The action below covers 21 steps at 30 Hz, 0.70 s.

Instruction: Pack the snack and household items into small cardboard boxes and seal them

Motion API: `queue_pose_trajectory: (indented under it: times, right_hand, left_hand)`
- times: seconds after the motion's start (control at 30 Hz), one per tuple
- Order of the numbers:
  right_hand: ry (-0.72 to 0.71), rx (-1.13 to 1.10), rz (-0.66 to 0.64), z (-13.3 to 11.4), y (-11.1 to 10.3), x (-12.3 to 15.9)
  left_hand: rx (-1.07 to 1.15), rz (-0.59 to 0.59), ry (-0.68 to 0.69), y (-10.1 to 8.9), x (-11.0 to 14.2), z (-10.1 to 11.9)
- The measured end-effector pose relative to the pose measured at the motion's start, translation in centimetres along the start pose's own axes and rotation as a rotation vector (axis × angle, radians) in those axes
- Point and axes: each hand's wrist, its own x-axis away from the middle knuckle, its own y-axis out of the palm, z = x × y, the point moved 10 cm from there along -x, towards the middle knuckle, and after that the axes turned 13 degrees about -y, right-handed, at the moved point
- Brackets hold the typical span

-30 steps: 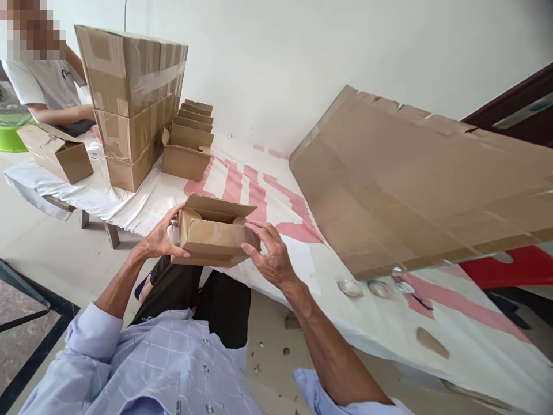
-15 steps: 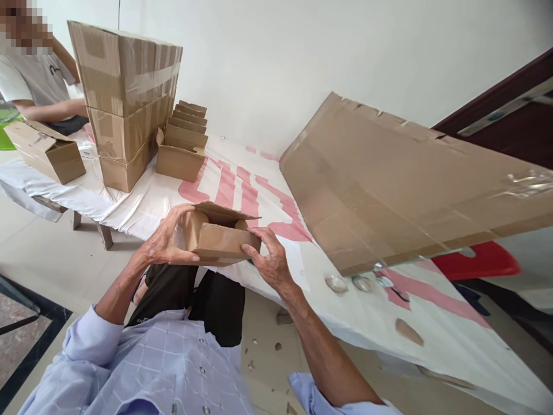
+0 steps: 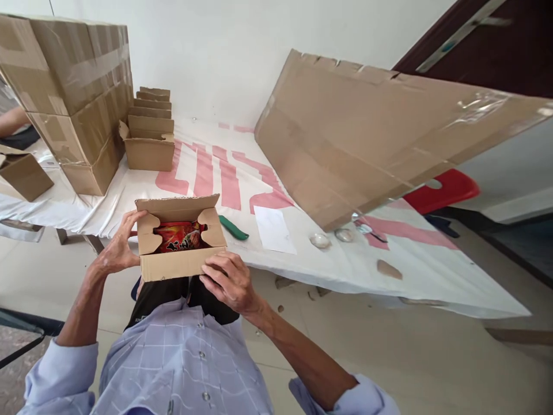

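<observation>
A small cardboard box (image 3: 173, 267) is at the table's near edge, its top flaps raised and its opening facing me. Inside lies a shiny red printed packet (image 3: 180, 235) with dark lettering. My left hand (image 3: 118, 245) grips the box's left side, thumb toward the front and fingers behind. At the front right corner, my right hand (image 3: 231, 283) has its fingers curled over the front flap. Just right of the box, on the cloth, lies a green curved object (image 3: 234, 227), with a white paper sheet (image 3: 275, 229) beside it.
Stacked taped cartons (image 3: 56, 69) stand at the left, with a row of open boxes (image 3: 151, 154) beside them. A large cardboard sheet (image 3: 345, 132) leans at the back right. Clear round objects (image 3: 320, 240) and a brown scrap (image 3: 389, 269) lie on the cloth. Another person's arm (image 3: 12, 121) shows far left.
The box has tipped toward me and moved left in view, so its red packet now shows. My right hand shifted to the front flap. The view turned right, revealing the green object.
</observation>
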Motion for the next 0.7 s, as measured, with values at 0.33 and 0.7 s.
queue_pose_trajectory:
  times: [0.33,0.7]
  right_hand:
    - [0.421,-0.174,0.030,7.3,-2.0,-3.4]
    - [0.619,-0.359,0.010,11.7,-1.3,-5.9]
  left_hand:
    - [-0.031,0.002,0.006,-0.5,-0.8,0.6]
    - [0.264,-0.052,-0.063,-2.6,-1.2,-3.1]
